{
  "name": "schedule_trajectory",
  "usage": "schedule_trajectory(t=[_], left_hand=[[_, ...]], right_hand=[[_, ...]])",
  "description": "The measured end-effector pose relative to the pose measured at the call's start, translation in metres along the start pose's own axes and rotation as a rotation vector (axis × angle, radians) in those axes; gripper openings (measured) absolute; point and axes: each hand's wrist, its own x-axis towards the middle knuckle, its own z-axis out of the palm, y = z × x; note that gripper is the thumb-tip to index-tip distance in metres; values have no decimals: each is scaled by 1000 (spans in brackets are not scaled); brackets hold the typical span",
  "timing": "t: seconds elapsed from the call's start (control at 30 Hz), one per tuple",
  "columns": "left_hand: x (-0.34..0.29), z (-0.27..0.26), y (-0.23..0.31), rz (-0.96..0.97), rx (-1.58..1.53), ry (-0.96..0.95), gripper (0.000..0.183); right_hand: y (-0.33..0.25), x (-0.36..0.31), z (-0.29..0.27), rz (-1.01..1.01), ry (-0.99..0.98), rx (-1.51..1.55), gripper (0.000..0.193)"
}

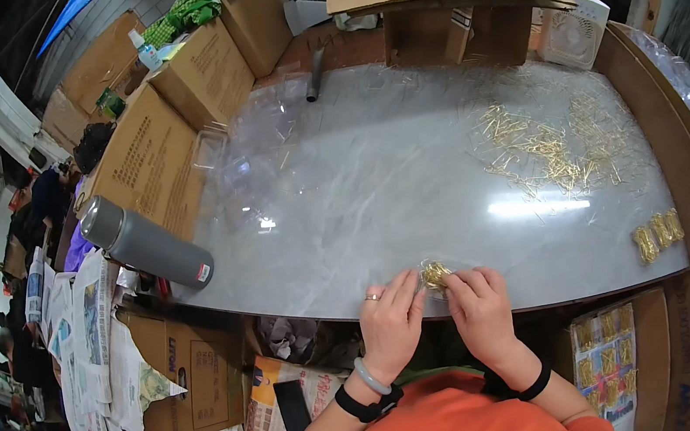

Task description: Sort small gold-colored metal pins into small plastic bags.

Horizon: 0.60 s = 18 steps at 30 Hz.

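Note:
At the table's front edge, a small bundle of thin gold metal pins (434, 273) lies between my two hands, with what looks like clear plastic around it. My left hand (393, 322) has its fingertips pressed together at the bundle's left side. From the right side, the closed fingers of my right hand (479, 307) pinch it. Loose gold pins (543, 148) are scattered over the right part of the grey table (344, 207). Several finished-looking gold bundles (658, 236) sit by the right front corner.
A grey bottle (146, 243) leans near the left edge, beside cardboard boxes (148, 164). Clear plastic bags (252, 153) lie at the back left, near a dark tube (315, 74). A cardboard shelf (460, 32) topped with pins and a white fan (573, 29) stand behind.

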Motion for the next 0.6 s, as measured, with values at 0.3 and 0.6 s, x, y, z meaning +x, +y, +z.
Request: schedule_trajectory(t=[0.3,0.6], left_hand=[[4,-6,6,-8,24,-97,33],[3,0,-5,117,-171,-135,33]], right_hand=[[8,4,-12,-35,-95,23,30],[24,2,-11,12,-40,225,39]])
